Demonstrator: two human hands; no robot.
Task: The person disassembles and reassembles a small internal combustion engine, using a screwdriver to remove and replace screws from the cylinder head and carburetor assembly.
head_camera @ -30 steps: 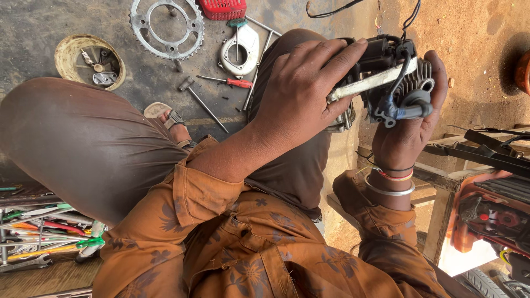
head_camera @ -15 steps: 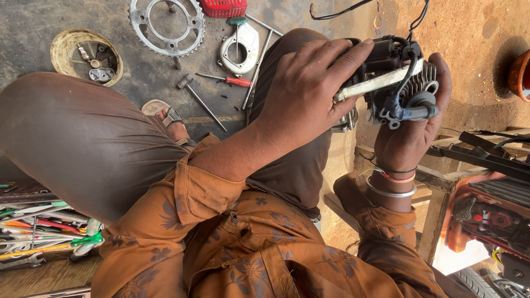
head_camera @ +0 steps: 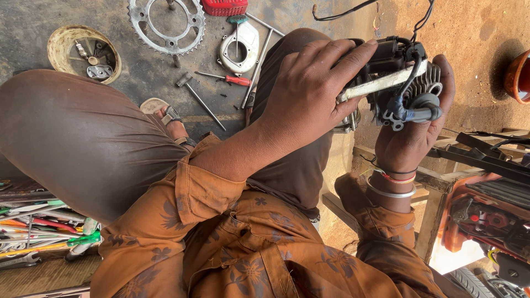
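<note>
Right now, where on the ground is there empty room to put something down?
Bare dark floor lies between the round dish and the sprocket. Sandy ground between the engine part and the orange pot is bare too. Crowded: around the red-handled screwdriver and the metal cover.

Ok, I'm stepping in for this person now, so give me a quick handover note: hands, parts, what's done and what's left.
Left hand: clamped over the near side of the engine part.
Right hand: cradles it from below, in the air.
On the ground: sprocket, grey cover, red-handled screwdriver, dish of small parts.
Done: part lifted clear, its wires hanging loose.
Left: cannot tell from this view.
</note>
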